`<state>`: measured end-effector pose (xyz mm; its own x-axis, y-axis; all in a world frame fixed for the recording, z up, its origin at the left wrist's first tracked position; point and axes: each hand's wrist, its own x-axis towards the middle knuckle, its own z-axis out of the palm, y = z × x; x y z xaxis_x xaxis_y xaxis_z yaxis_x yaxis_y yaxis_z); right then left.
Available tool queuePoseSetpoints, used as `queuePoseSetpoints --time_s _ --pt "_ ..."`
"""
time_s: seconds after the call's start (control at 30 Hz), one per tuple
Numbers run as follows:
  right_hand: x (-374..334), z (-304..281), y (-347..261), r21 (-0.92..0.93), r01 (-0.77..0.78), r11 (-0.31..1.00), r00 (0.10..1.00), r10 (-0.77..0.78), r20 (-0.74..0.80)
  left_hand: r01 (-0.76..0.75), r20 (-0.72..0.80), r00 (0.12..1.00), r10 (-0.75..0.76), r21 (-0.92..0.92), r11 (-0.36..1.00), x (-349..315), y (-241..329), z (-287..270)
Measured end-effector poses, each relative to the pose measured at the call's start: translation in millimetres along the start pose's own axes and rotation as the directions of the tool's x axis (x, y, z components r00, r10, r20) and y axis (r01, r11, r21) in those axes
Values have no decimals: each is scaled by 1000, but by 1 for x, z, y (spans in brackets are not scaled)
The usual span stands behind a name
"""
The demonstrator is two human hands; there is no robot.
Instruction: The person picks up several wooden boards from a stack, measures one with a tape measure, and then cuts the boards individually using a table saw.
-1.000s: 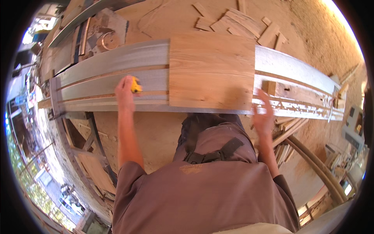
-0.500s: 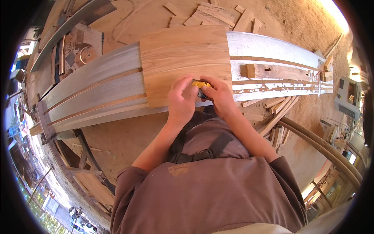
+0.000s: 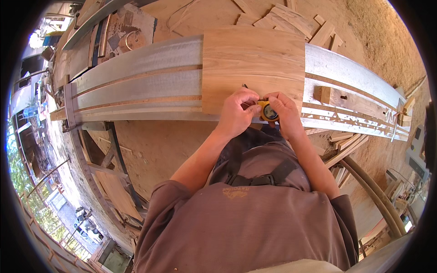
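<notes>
A wide wooden board (image 3: 252,63) lies across a long metal bench (image 3: 145,77) in front of me. At the board's near edge my right hand (image 3: 286,113) holds a small yellow tape measure (image 3: 268,111). My left hand (image 3: 236,111) is closed beside it, fingertips touching the tape measure's left side. Both hands rest against the board's near edge. A dark pencil-like tip (image 3: 245,86) shows just above my left hand.
A small wood block (image 3: 339,96) lies on the bench to the right. Wood offcuts (image 3: 291,20) litter the sandy ground beyond it. A cluttered table with a coil (image 3: 129,38) stands at far left. Pipes (image 3: 373,191) and slats lie at lower right.
My left hand carried the tape measure from the bench's left part to the board's near edge, where my right hand met it. Both hands now grip it together.
</notes>
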<state>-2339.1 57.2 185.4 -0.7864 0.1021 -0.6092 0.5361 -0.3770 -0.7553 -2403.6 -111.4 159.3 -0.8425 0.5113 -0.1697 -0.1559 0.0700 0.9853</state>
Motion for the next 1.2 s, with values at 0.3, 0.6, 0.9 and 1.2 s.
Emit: queuePoseSetpoints --time_s 0.3,0.6,0.9,1.2 --pt "-6 -13 4 221 -75 972 992 51 113 190 245 964 -98 -384 903 -6 3 1" --pt "-1 -16 -13 -709 372 599 915 -366 171 341 275 939 -207 -657 673 4 4 -32" --pt "38 -130 -65 -954 83 289 906 -420 -49 181 -203 943 -264 -352 918 71 -37 -178" --pt "69 -139 -60 -977 -33 209 891 -436 -123 333 -345 888 -305 24 943 99 -23 -128"
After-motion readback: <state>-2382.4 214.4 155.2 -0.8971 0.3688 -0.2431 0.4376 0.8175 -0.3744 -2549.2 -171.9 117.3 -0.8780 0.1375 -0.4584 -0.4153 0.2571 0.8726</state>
